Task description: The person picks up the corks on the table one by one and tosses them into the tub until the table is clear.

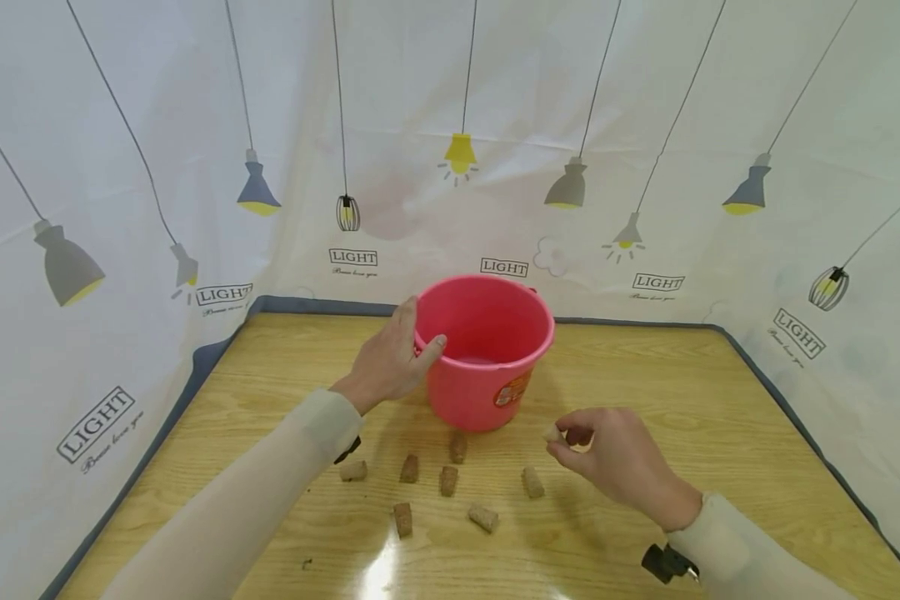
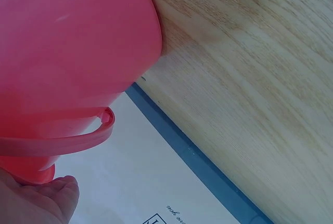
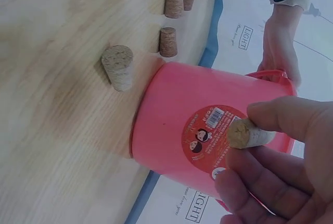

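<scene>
A pink plastic bucket (image 1: 468,400) with a red label stands toward the back of the table, its mouth facing up and toward me. My left hand (image 1: 390,350) grips its rim on the left side, thumb over the edge. In the left wrist view the bucket's handle (image 2: 62,143) hangs along its outside. My right hand (image 1: 622,458), right of the bucket and lower than its rim, pinches a pale cork (image 3: 247,133) between thumb and fingers. Several corks lie on the table in front of the bucket, among them a light one (image 1: 532,482) nearest the right hand.
The wooden table (image 1: 645,367) has a dark blue edging (image 1: 322,306) along its back and sides. Behind it hangs a white cloth (image 1: 412,75) printed with lamps. More corks, such as a brown one (image 1: 402,519) and a pale one (image 1: 483,517), lie closer to me.
</scene>
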`<move>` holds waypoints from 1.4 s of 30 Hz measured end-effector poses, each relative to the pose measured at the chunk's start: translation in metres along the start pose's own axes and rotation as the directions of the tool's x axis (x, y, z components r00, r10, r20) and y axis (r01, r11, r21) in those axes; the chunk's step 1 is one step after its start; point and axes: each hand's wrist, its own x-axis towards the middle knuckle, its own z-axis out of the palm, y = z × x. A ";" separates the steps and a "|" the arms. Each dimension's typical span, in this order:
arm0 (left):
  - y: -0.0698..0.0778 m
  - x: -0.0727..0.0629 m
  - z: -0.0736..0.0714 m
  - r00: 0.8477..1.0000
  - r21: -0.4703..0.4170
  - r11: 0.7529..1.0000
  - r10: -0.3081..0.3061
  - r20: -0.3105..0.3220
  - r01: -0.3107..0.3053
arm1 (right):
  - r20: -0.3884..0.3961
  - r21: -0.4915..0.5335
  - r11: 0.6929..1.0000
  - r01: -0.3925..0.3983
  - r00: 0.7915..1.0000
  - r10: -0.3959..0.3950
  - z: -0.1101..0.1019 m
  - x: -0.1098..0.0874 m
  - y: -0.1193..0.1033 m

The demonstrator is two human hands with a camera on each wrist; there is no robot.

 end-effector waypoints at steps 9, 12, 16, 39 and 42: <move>0.002 0.000 0.000 1.000 -0.009 1.000 0.011 0.002 -0.011 | -0.106 0.017 1.000 0.013 0.994 -0.011 -0.006 0.011 -0.003; 0.003 0.000 0.000 1.000 -0.006 1.000 0.008 0.003 -0.008 | -0.149 0.024 0.999 0.039 0.988 -0.035 -0.008 0.015 -0.004; 0.003 0.000 -0.001 1.000 -0.002 1.000 0.004 0.001 -0.004 | -0.191 0.023 0.998 0.066 0.980 -0.060 -0.011 0.022 -0.004; 0.003 -0.001 -0.001 1.000 0.004 1.000 -0.006 0.005 0.006 | -0.343 -0.026 0.994 0.111 0.933 -0.113 -0.032 0.065 -0.009; 0.003 -0.001 -0.002 1.000 0.009 1.000 -0.011 0.013 0.010 | -0.354 -0.034 0.993 0.116 0.928 -0.120 -0.033 0.069 -0.009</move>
